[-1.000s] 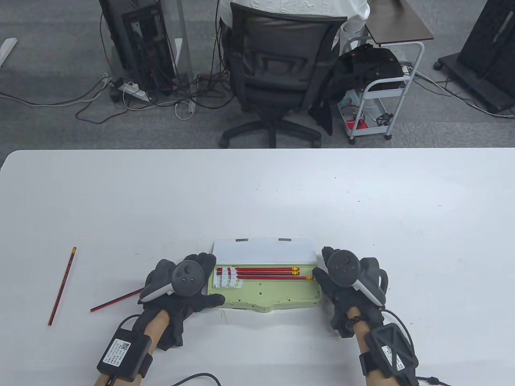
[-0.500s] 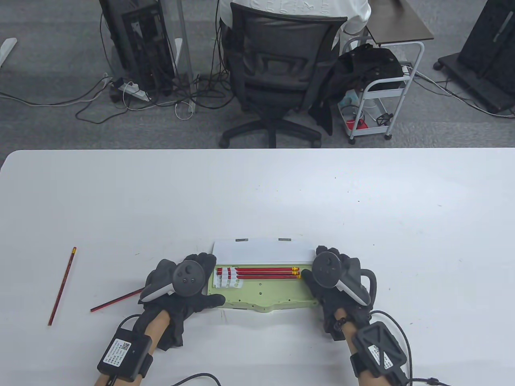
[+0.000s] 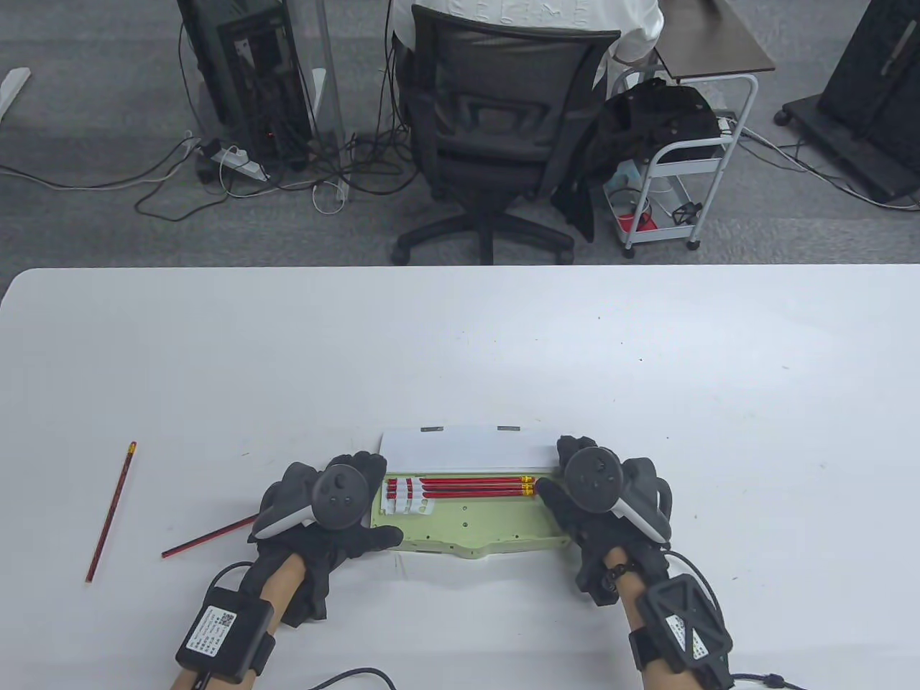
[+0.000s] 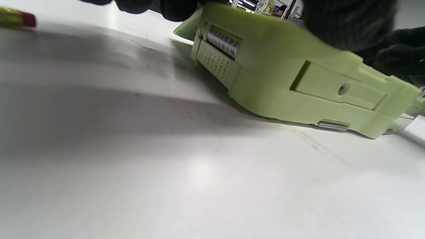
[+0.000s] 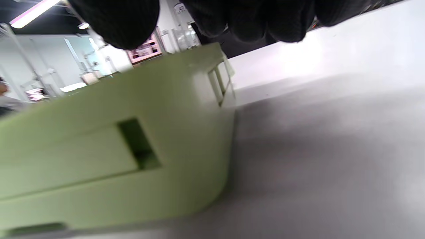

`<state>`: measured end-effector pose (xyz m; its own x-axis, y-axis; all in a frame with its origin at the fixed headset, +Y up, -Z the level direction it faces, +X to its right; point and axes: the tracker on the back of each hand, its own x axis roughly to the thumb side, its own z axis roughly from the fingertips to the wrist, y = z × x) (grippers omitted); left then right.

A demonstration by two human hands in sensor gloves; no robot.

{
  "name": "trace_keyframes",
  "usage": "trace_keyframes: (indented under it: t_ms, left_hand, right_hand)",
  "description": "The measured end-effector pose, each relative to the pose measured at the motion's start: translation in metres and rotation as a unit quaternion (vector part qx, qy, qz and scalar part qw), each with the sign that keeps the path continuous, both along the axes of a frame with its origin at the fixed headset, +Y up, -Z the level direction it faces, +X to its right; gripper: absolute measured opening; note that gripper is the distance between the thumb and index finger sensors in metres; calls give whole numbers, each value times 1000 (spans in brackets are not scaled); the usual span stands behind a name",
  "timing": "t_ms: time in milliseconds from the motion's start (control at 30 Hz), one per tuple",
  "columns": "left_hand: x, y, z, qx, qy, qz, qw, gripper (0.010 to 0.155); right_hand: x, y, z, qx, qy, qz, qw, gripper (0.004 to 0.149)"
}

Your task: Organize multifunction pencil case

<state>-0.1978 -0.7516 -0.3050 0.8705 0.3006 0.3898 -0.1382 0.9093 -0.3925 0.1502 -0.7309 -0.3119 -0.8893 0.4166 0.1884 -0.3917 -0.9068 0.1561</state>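
Note:
The green pencil case lies open near the table's front edge, its white lid folded back. Three red pencils lie side by side in its far slot, tips under white holders. My left hand grips the case's left end, thumb on the front edge. My right hand is at the case's right end, thumb against the pencils' eraser ends. The case fills the left wrist view and the right wrist view, with gloved fingers above it.
Two loose red pencils lie on the white table to the left: one far left, one partly under my left hand, its eraser end showing in the left wrist view. An office chair stands beyond the table.
My right hand moved left onto the case's right end. The nearest pencil, which stuck out to the right, slid left and now lines up with the other two. The left hand stayed.

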Motion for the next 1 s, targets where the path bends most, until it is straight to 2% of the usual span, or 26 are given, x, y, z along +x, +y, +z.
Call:
trace_keyframes:
  t_ms: [100,200,300,400,467,567,733,867,1000]
  left_hand:
    - [0,0,1,0,0,-2,1000,103]
    - [0,0,1,1,0,-4,1000,103]
    - [0,0,1,1,-1,-4,1000,103]
    - [0,2,2,1,-1,0,1000,104]
    - [-6,13,2,5,9,-5,1000,100]
    - [-25,31,4,46,50,17,998,94]
    - [-69,48,6,82,148,-16,985,88]
    - [-104,65,15,99,223,-62,968,80]
    - [-138,60,25,56,273,-144,949,67]
  right_hand:
    - [5,-2,0,-52,60,-29,996,90]
    - [7,-6,2,-103,108,0,989,100]
    - [7,-10,2,-125,123,46,983,106]
    - [6,-11,-1,-136,125,27,982,105]
    - [5,-10,-1,-140,127,39,981,105]
    - [4,-10,-2,-139,125,42,981,104]
    - [4,-11,-2,-144,124,39,981,104]
    - [4,-11,-3,-147,121,43,981,104]
    - [3,-10,-3,-135,122,40,983,103]
